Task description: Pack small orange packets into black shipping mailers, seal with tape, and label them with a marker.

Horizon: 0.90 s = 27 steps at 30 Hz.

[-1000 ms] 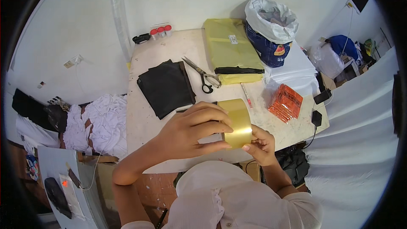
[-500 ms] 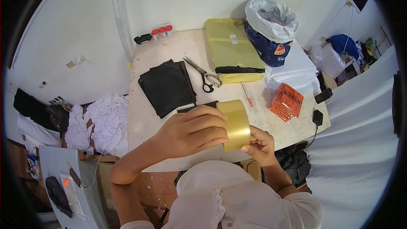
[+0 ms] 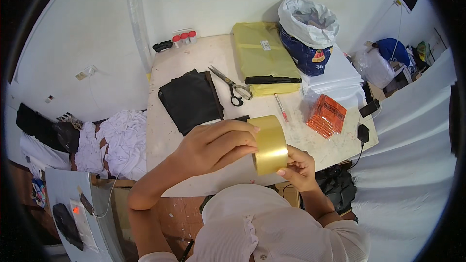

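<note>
A wide roll of golden-yellow packing tape (image 3: 270, 145) is held up in front of my body, over the near edge of the table. My left hand (image 3: 216, 148) is closed against the roll's left side, fingertips pressing on the tape. My right hand (image 3: 299, 169) grips the roll from its right edge, with the thumb on the near side. Partly hidden behind my left hand lies a small dark piece (image 3: 240, 118). Beyond it are a stack of black sheets (image 3: 190, 101) and a pair of scissors (image 3: 230, 85) with the blades pointing away.
On the white table (image 3: 167, 165) are a yellow plastic-wrapped package (image 3: 262, 51), a blue and white sack (image 3: 307, 43), orange packets (image 3: 326, 116) and a pen (image 3: 281, 108). Red-capped containers (image 3: 185, 38) stand at the back. White cloth (image 3: 124, 138) is heaped at left.
The left fingers have shifted slightly on the tape, with a fingertip now over its upper left edge. The roll has turned a little; the right hand keeps its grip.
</note>
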Tool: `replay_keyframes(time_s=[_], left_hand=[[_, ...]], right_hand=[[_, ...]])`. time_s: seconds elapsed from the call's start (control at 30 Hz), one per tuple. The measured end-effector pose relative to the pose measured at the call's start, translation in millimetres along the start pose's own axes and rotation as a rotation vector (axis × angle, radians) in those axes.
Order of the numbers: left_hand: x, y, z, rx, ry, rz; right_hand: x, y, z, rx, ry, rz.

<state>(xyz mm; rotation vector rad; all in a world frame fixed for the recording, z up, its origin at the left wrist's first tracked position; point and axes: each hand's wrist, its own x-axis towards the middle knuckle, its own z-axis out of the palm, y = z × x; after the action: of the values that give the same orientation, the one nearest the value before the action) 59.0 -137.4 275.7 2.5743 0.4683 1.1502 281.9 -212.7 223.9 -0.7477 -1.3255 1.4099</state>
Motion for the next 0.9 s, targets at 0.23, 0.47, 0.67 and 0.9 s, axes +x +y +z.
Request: replay_keyframes(time_s=[0.23,0.47,0.67,0.9], left_hand=[[5,24,-3,0.177,-0.060,0.068],[4,33,3,0.622,-0.144,0.136],[0,34,18,0.757,-0.108,0.145],[10,35,20,0.900,-0.232,0.228]], right_hand=[[1,-2,-2,-0.037,0.016,-0.045],[3,2,-4,-0.282,0.029,-0.083],[2,7,-5,-0.294,0.055,-0.129],[3,6,-3,-0.292,0.118,-0.140]])
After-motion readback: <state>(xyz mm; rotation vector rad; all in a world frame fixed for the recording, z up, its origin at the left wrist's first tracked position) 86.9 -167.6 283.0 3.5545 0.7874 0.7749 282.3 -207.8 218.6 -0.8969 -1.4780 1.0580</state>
